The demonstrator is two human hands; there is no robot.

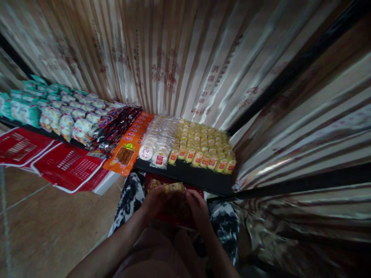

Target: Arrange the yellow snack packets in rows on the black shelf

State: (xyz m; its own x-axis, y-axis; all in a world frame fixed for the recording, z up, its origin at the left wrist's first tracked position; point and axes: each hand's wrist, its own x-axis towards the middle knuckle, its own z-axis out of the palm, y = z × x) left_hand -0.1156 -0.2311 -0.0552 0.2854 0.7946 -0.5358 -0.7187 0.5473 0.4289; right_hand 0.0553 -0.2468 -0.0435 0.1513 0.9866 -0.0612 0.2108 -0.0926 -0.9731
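Low between my knees, my left hand (154, 201) is closed on the left end of a small yellowish wrapped snack (174, 187). My right hand (197, 205) pinches the other end of it. Beneath both hands sits a dark red box or bag (171, 214), with more yellowish packets (154, 182) showing at its left; its inside is dim. Just beyond stands a black shelf (185, 176). Rows of yellow-wrapped snacks (203, 146) fill its right end, beside round white packaged cakes (158, 144).
Further left lie an orange snack bag (127, 148), dark shiny packets (117, 125), and white and green packets (58, 108). Red cartons (69, 164) are below the shelf's left part. Pleated printed sheeting (174, 58) rises behind, and a black bar (278, 77) slants at the right.
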